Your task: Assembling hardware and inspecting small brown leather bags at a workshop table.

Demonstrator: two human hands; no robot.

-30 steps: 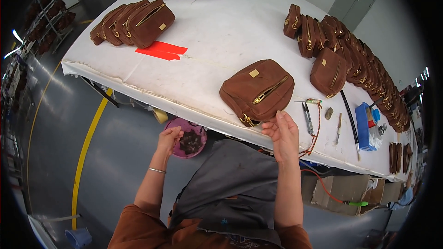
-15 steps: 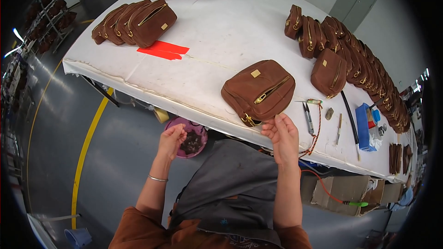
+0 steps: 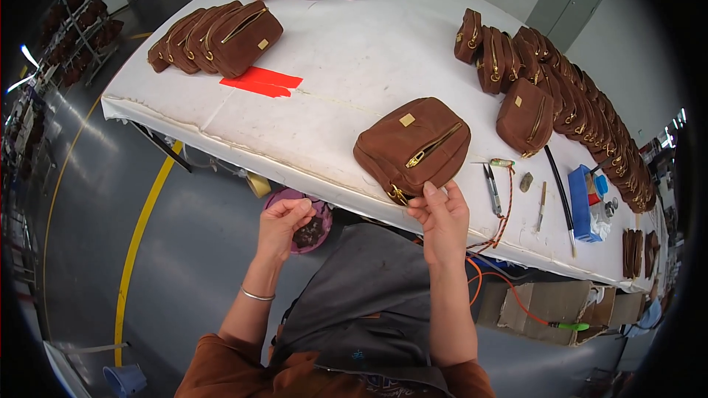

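Note:
A brown bag [image 3: 417, 140] with a gold zip on its front and a small pale patch lies on the near part of the white table. My right hand [image 3: 442, 220] is closed in a pinch at its near edge, close to a gold ring fitting [image 3: 398, 194]. Whatever is between those fingertips is too small to make out. To the left, off the table's edge, my left hand [image 3: 285, 227] is also pinched closed, in front of a pink bucket [image 3: 324, 232] in the picture. Anything it holds cannot be made out.
Several more brown bags [image 3: 243, 38] stand in rows on the white table [image 3: 317, 133]. Right of my work lie an awl [image 3: 501, 163], a grey-handled cutter [image 3: 493, 190], a brush [image 3: 564, 199] and a blue box [image 3: 582, 206]. Cardboard boxes [image 3: 546, 309] stand below the right edge.
My right hand has slid a little left along the bag's near edge, toward the ring fitting. My left hand has moved slightly right. The bag has hardly moved.

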